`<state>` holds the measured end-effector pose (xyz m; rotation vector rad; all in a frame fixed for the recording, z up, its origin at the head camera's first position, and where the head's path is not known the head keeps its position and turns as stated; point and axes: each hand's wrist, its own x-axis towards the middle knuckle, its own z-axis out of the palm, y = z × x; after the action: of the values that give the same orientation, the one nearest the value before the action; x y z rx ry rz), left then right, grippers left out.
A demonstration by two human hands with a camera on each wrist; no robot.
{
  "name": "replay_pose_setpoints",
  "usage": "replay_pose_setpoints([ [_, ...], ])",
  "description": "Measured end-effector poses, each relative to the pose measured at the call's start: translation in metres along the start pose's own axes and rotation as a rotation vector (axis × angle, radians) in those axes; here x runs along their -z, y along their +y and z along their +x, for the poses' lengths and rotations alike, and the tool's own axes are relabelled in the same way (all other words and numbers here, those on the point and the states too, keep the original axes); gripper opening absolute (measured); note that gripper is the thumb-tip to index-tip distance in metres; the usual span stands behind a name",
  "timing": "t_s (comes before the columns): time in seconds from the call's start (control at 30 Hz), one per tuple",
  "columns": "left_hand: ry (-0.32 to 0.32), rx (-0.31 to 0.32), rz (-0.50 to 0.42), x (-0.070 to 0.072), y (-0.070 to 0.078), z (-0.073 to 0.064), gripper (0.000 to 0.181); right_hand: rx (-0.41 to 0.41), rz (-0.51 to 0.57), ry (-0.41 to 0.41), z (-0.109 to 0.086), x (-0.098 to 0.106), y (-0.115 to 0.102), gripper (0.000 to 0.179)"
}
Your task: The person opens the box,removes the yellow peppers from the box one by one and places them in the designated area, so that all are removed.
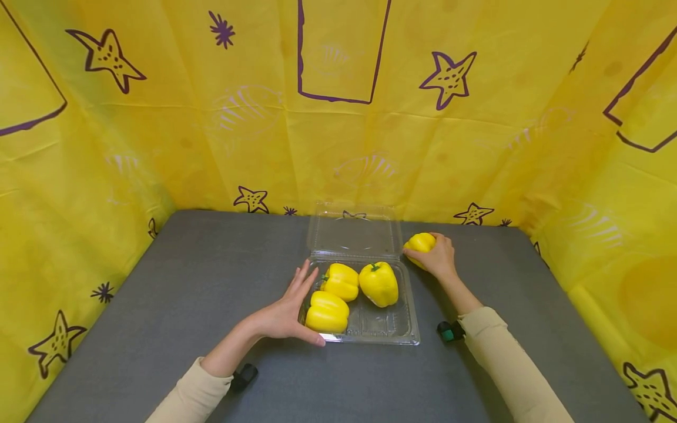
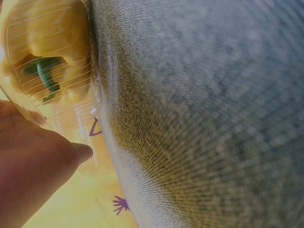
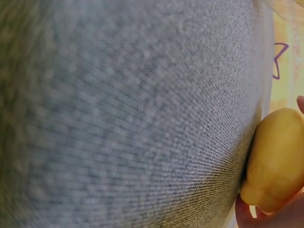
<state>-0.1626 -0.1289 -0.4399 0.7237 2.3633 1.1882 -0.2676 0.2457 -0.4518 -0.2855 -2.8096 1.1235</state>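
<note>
- Head view: holding a yellow bell pepper (image 1: 420, 242) in the right hand (image 1: 439, 257), with thumb and fingers curled round it, just right of the clear plastic container (image 1: 404, 317), near its hinge.
- Right wrist view: showing that same pepper, right of the container, close against the grey tabletop (image 3: 142, 118); unable to tell whether resting on it or slightly lifted.
- Having the left hand (image 1: 285, 308) spread wide at the container's front left corner, with fairly straight fingers along its left side and thumb at its front rim, clasping nothing; unable to tell how firmly pressed.
- Holding three more inside the container: a front-left pepper (image 1: 328, 313), a back-left pepper (image 1: 341, 283), and a right-side pepper (image 1: 379, 286) with a green stem (image 1: 375, 267) on top.
- Left wrist view: showing another green stem through the container's ribbed wall.
- Standing open behind the container: a clear lid (image 1: 355, 235).
- Reaching in from in front of the container: pale sleeves (image 1: 513, 352).
- Hanging behind and on both sides of the container: yellow cloth (image 1: 338, 141) with purple starfish (image 1: 449, 79).
</note>
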Motion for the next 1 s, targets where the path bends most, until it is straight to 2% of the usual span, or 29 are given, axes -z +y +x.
replay_pose_setpoints([
  [0.2,0.000,-0.001,0.000,0.000,0.000,0.000,0.132,0.014,0.008,0.015,-0.003,0.001,-0.002,0.091],
  [0.47,-0.002,0.005,-0.003,0.000,0.000,0.000,0.132,0.074,0.047,0.126,-0.009,0.008,-0.006,0.090],
  [0.7,-0.003,0.006,0.002,0.000,0.000,0.000,0.133,0.088,0.119,0.197,-0.021,0.018,-0.015,0.087],
  [1.0,-0.003,0.014,-0.001,0.000,0.001,0.000,0.133,0.148,0.168,0.237,-0.044,0.022,-0.032,0.088],
])
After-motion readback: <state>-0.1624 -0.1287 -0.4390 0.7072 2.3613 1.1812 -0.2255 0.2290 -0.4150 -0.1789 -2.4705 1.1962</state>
